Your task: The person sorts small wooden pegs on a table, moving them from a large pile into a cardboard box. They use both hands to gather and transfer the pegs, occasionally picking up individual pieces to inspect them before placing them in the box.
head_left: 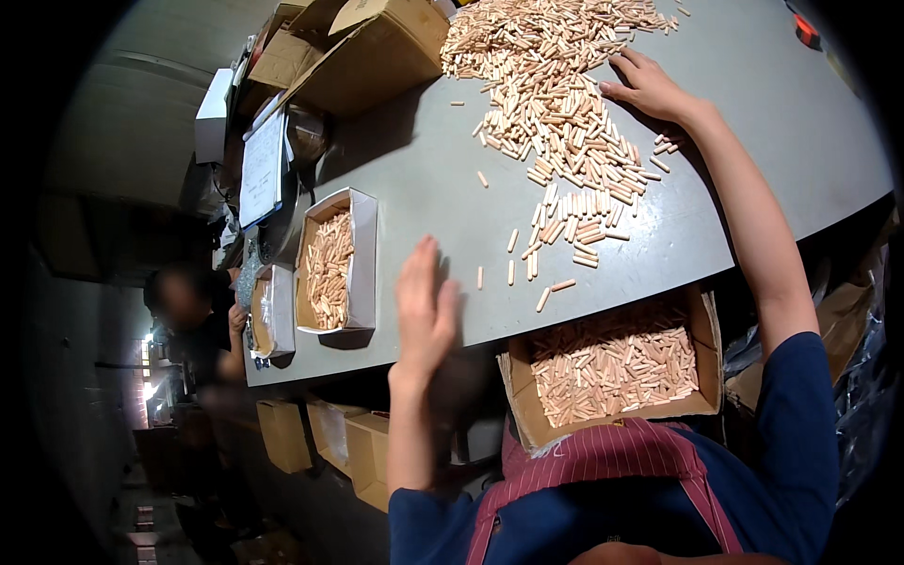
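Short wooden dowel pins (556,85) lie in a large heap on the grey table (414,188), thinning out toward the table's near edge. At the heap's right side my right hand (652,89) rests with its fingers stretched out, fingertips against the pins. My left hand (426,311), somewhat blurred, hovers over the near edge with extended fingers and nothing in it. Below that edge, close to my body, a cardboard box (708,353) holds many more dowel pins. Left of my left hand stands a white box (363,259) partly filled with pins.
A smaller white box (281,315) sits beside the pin-filled one. Behind them are a clipboard with papers (264,174) and a large open carton (381,61). Another person (193,311) is at the table's left end. Brown boxes (367,461) stand below; an orange-black object (807,31) lies far right.
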### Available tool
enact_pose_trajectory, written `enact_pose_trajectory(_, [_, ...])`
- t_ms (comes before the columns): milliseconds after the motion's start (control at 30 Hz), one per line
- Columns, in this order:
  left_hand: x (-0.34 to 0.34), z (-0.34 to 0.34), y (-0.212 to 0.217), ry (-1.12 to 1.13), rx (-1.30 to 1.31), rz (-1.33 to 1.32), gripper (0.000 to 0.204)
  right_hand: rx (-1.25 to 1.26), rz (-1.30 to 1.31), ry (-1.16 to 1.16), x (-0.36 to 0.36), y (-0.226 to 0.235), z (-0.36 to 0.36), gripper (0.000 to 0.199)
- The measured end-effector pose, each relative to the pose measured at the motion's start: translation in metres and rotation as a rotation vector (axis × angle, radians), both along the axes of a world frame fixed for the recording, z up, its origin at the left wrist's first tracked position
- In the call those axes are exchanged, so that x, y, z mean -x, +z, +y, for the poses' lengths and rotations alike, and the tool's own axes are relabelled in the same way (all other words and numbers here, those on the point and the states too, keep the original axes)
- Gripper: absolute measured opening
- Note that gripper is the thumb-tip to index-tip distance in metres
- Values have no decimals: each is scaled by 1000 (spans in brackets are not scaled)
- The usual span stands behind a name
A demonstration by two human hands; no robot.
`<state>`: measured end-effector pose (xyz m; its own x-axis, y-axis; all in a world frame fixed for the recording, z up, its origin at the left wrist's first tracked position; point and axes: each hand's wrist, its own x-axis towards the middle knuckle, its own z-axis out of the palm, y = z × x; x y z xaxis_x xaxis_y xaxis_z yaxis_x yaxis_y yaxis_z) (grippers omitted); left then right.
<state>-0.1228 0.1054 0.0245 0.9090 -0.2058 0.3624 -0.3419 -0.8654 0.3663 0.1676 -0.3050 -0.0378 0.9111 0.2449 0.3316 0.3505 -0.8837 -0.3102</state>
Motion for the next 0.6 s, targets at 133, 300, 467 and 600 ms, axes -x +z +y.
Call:
enact_pose_trajectory(133, [-2, -24, -18, -92, -10, 140, 58, -15, -1, 46, 1, 5, 1, 76])
enact_pose_trajectory(300, [-7, -49, -12, -252, 2, 218, 62, 8, 62, 26, 6, 14, 5, 77])
enact_pose_trajectory(467, [2, -65, 8, -331, 271, 287, 60, 12, 45, 45, 2, 10, 4, 76])
enact_pose_trajectory(600, [5, -78, 42, -642, 1135, 59, 52, 7, 31, 13, 7, 4, -8, 76])
